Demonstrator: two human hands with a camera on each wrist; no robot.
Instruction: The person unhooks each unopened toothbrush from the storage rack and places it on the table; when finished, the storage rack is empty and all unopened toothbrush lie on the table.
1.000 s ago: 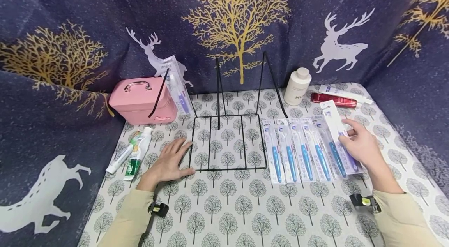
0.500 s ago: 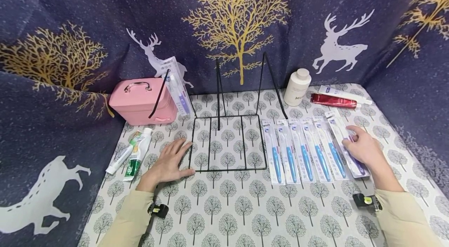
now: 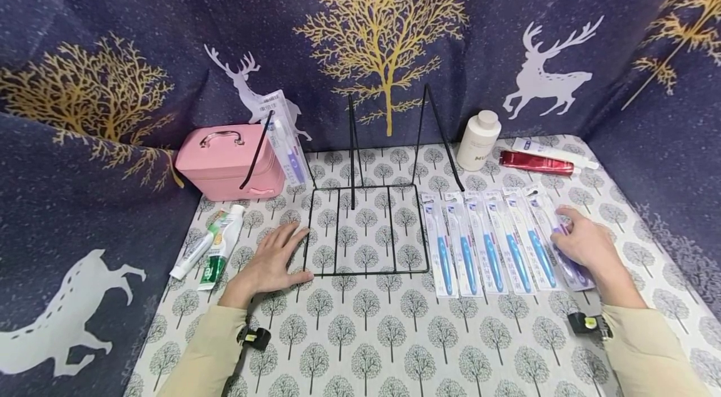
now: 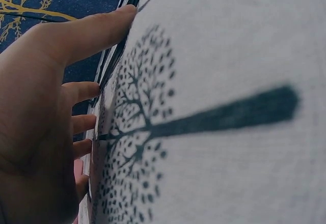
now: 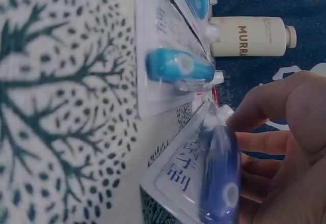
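My right hand (image 3: 587, 245) pinches a packaged purple toothbrush (image 5: 220, 178) by its sides, thumb on one edge and fingers on the other. Its pack lies at the right end of a row of several packaged blue toothbrushes (image 3: 491, 257), slightly slanted beside the last one. The palm hides part of the purple handle in the head view. At the left of a black wire rack (image 3: 366, 272), my left hand (image 3: 272, 261) rests on the patterned cloth, fingers spread, fingertips right at the frame. No object is in that hand.
Another packaged purple toothbrush (image 3: 288, 153) leans at the rack's back left, near a pink case (image 3: 228, 162). Two toothpaste tubes (image 3: 213, 247) lie at the left. A white bottle (image 3: 479, 140), a red tube (image 3: 536, 163) and a white tube (image 3: 554, 151) are at the back right.
My right hand has shifted the purple toothbrush pack rightward and down, off the last blue one, which now shows fully. The left hand has stayed put.
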